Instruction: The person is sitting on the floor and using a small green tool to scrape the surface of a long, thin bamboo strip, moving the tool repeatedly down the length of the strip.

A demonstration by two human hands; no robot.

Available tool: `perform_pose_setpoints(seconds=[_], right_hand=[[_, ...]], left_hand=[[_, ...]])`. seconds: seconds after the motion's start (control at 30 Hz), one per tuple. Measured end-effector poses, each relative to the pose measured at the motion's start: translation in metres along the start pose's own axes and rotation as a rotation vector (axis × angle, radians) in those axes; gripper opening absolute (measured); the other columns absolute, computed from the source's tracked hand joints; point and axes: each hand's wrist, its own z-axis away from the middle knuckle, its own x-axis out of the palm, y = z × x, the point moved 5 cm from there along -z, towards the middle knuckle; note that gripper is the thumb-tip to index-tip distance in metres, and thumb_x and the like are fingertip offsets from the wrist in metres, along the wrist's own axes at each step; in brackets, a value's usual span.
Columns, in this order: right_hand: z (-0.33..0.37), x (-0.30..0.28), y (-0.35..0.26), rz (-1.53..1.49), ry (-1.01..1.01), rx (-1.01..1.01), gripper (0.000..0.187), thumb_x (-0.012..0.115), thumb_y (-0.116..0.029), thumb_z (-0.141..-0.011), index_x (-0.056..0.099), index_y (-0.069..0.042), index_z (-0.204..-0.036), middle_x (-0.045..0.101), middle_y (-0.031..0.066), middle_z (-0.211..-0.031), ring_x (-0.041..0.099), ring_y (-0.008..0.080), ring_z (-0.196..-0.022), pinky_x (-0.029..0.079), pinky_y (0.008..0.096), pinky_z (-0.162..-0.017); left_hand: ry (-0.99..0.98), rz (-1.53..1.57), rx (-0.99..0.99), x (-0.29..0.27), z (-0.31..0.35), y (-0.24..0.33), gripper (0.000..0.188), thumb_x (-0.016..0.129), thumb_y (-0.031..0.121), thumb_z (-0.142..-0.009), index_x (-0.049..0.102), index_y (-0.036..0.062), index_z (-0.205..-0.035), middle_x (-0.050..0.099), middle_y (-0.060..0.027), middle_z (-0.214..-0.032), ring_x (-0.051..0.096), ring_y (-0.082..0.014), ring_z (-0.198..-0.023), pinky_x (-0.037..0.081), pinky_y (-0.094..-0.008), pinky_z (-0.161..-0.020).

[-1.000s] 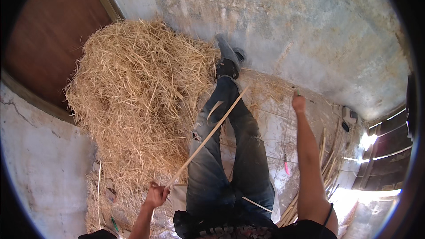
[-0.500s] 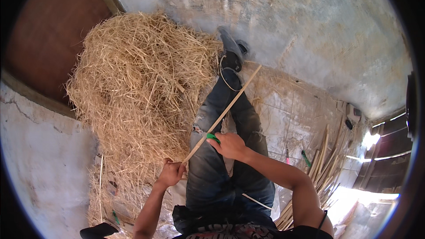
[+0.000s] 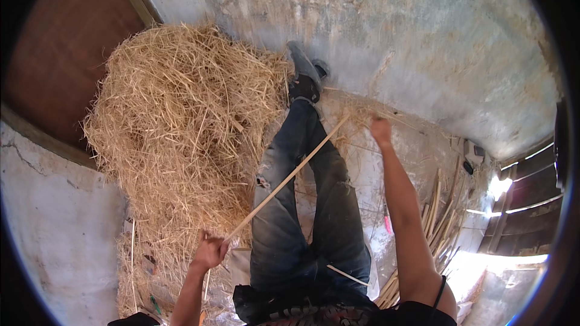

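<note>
My left hand (image 3: 211,250) is closed around the near end of a long, pale bamboo strip (image 3: 281,186). The strip slants up and to the right across both of my legs (image 3: 281,229), which are stretched out in dark, torn jeans. Beyond the strip's far end, my right hand (image 3: 380,131) is raised at the end of an outstretched arm. Its fingers are curled into a fist, apart from the strip. What that fist holds cannot be made out, and no green handle shows there. A short pale sliver (image 3: 348,274) lies on my right thigh.
A large heap of straw (image 3: 175,121) fills the left side, against a brown panel (image 3: 66,54). Several bamboo strips (image 3: 432,223) lie to the right of my right arm. A pink object (image 3: 388,224) is on the floor. A stained wall (image 3: 386,36) rises beyond my feet.
My right hand, earlier on the strip with a green-handled tool in it, has swung forward and right, off the strip. My left hand and the strip have shifted slightly toward the lower left.
</note>
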Motion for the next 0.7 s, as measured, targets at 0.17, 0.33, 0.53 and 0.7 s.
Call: perform_pose_setpoints(seconds=[0.17, 0.33, 0.53, 0.7], right_hand=[[0.034, -0.012, -0.004, -0.039, 0.014, -0.194, 0.062, 0.056, -0.054, -0.105, 0.074, 0.004, -0.096, 0.068, 0.0352, -0.091, 0.070, 0.0494, -0.092, 0.052, 0.0559, -0.077], [0.199, 0.008, -0.134, -0.008, -0.446, -0.391, 0.059, 0.053, -0.058, -0.105, 0.071, -0.002, -0.100, 0.070, 0.0275, -0.081, 0.069, 0.0498, -0.086, 0.055, 0.0557, -0.075], [0.284, 0.034, -0.169, 0.064, -0.650, -0.664, 0.060, 0.051, -0.061, -0.105, 0.070, -0.004, -0.098, 0.072, 0.0244, -0.080, 0.071, 0.0484, -0.082, 0.056, 0.0581, -0.076], [0.201, 0.044, -0.149, 0.078, -0.349, -0.492, 0.059, 0.051, -0.059, -0.105, 0.073, -0.004, -0.099, 0.073, 0.0243, -0.084, 0.071, 0.0483, -0.084, 0.056, 0.0576, -0.076]], left_hand=[[0.015, 0.120, -0.071, 0.021, 0.073, -0.022, 0.029, 0.058, 0.019, -0.101, 0.070, 0.0083, -0.078, 0.069, -0.0134, -0.072, 0.065, -0.0370, -0.071, 0.037, -0.0482, -0.099], [0.021, 0.148, -0.075, 0.017, 0.042, -0.005, 0.032, 0.056, 0.021, -0.103, 0.068, 0.0082, -0.076, 0.070, -0.0147, -0.073, 0.064, -0.0379, -0.071, 0.037, -0.0480, -0.097], [0.016, 0.029, -0.019, 0.001, 0.015, -0.005, 0.031, 0.056, 0.019, -0.103, 0.066, 0.0073, -0.077, 0.066, -0.0144, -0.070, 0.063, -0.0390, -0.070, 0.037, -0.0496, -0.099], [0.013, 0.006, 0.009, -0.016, 0.020, -0.006, 0.031, 0.056, 0.020, -0.105, 0.062, 0.0068, -0.077, 0.064, -0.0168, -0.071, 0.063, -0.0396, -0.071, 0.038, -0.0488, -0.099]])
